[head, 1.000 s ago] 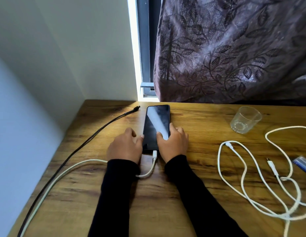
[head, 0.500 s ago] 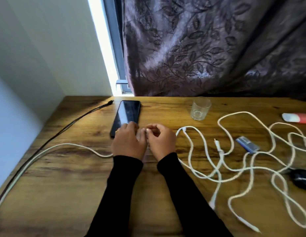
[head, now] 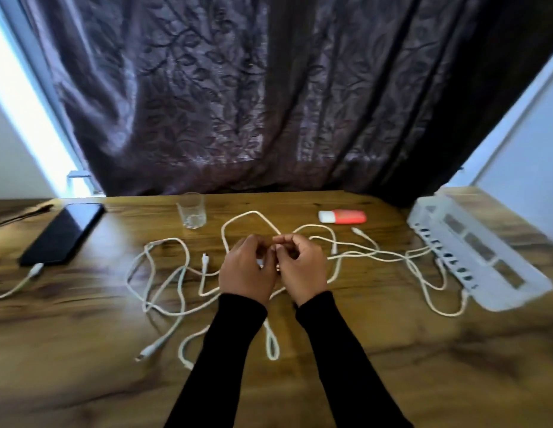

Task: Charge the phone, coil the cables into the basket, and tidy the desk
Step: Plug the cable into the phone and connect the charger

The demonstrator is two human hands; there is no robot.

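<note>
desk [head: 83,350]: white basket [head: 482,261], cables [head: 164,282] outside

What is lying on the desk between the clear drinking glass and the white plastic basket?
In the head view, between the clear drinking glass and the white plastic basket lie a red-and-white marker-like item and loops of tangled white cables on the wooden desk.

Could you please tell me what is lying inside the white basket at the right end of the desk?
Nothing shows inside the white basket: only its slatted side and blurred base panels. One loop of the white cables lies against its near edge, outside it. The far corner is too blurred to judge.
</note>
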